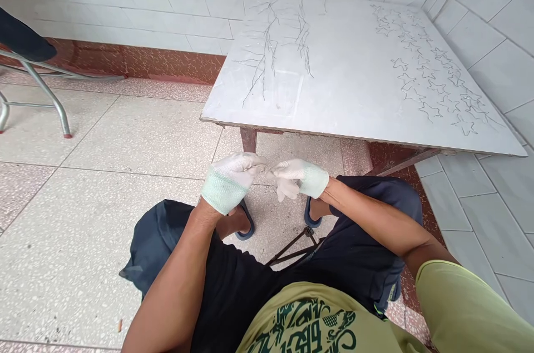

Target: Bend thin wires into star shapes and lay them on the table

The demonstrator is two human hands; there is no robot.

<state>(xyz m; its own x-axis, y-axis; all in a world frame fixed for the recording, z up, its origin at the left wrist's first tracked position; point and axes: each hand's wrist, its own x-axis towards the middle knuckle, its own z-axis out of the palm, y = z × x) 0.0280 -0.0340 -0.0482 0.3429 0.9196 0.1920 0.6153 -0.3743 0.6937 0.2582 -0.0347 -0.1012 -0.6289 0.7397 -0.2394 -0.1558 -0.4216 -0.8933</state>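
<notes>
My left hand (237, 175), in a white knit glove with a pale green cuff, is closed in a pinch above the floor. Facing it almost fingertip to fingertip, my right hand (298, 175) wears a matching glove. Its thumb and forefinger are pressed together while the other fingers hang lower. Whatever lies between the two pinches is too thin to make out. Beyond my hands, on the white board tabletop (334, 92), lie long strands of thin dark wire (267, 47) at the left. Several star-shaped bent wires (429, 72) are spread over its right side.
The tabletop's front edge runs just beyond my hands, above a brown table leg (249, 140). Between my knees is a dark metal frame (294, 244). A metal-legged stool (45, 83) stands at the far left. Tiled walls (200, 3) border the table's back and right.
</notes>
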